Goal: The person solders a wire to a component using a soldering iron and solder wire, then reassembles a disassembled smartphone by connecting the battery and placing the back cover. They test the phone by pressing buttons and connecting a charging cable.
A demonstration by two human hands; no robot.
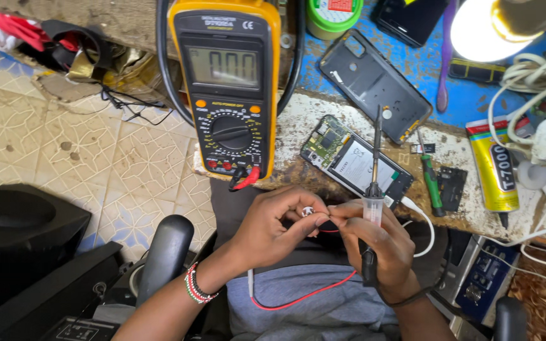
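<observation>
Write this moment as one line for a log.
left hand: pinches small white part | right hand: holds probe | multimeter upright on bench | opened phone behind hands

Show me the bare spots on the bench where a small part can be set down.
One free patch lies between the multimeter and the opened phone. Another sits between the green screwdriver and the glue tube, beside a small black part. The right edge is crowded with white cables.
</observation>
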